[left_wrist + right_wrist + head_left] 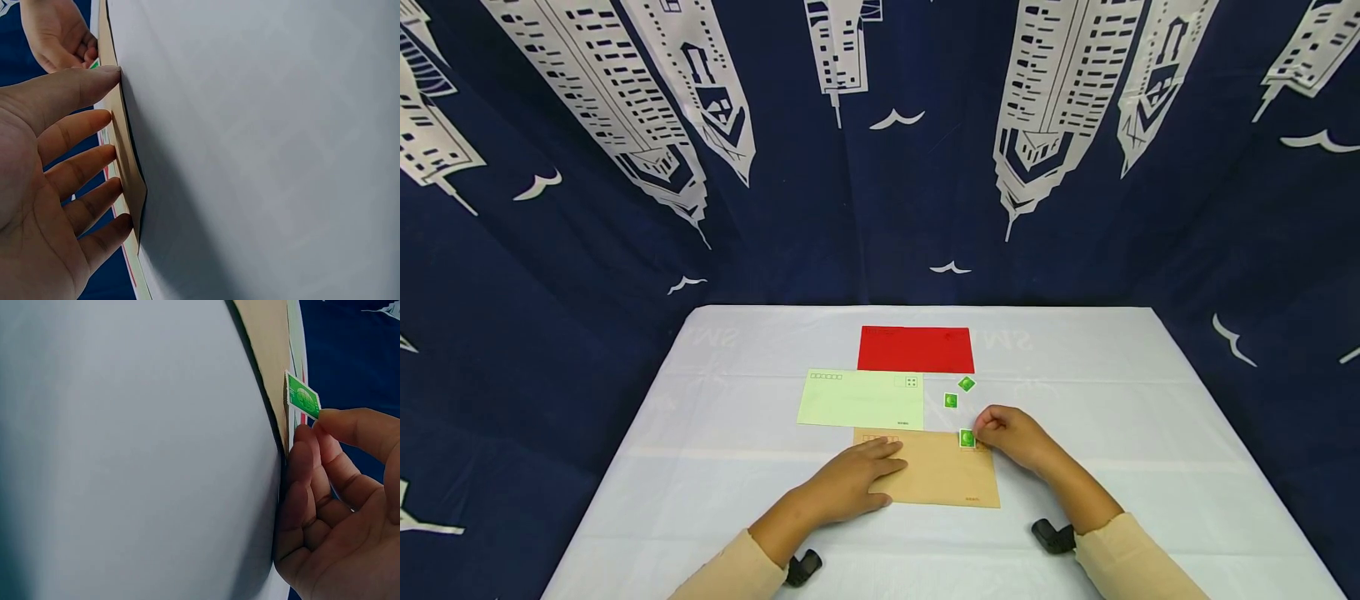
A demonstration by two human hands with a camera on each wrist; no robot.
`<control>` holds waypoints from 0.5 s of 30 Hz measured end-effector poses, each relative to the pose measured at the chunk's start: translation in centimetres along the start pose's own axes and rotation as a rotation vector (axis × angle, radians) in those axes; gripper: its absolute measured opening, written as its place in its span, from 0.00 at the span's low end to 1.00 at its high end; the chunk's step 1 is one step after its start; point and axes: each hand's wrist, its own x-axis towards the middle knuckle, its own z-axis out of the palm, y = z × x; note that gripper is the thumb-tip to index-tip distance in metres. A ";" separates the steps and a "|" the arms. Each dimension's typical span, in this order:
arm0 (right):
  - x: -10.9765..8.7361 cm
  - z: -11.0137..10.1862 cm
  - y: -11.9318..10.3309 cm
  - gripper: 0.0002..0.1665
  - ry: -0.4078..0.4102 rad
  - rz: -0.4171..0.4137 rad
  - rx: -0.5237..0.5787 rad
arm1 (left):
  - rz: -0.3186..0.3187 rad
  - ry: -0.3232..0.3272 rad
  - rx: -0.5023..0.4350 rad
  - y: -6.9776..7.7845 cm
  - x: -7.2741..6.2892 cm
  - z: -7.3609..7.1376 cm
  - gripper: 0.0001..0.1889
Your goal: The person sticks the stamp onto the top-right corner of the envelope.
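A brown envelope (936,479) lies nearest the person on the white table. The left hand (859,481) rests on its left part with fingers spread; in the left wrist view those fingertips touch the envelope (128,162). Between thumb and index finger, the right hand (1013,435) pinches a green postage stamp (967,437) by its edge, over the envelope's upper right corner. The right wrist view shows the stamp (304,397) tilted, its white perforated border visible, and the other fingers of the right hand (340,494) curled below.
Behind the brown envelope lie a light green envelope (859,400) and a red envelope (916,350). Two more green stamps, an upright one (951,401) and a turned one (966,383), lie right of the green envelope. A dark blue patterned cloth (850,208) hangs behind the table (715,400).
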 end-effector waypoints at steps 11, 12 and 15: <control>0.2 0.4 0.1 0.04 0.002 -0.003 -0.025 | 0.008 0.008 -0.015 0.0 -0.1 -0.1 0.29; 0.2 0.5 0.2 0.04 0.004 -0.004 -0.033 | 0.006 0.007 -0.014 0.0 -0.1 -0.1 0.29; 0.3 0.5 0.2 0.03 0.012 0.003 -0.042 | 0.000 0.005 -0.015 0.0 -0.1 -0.1 0.29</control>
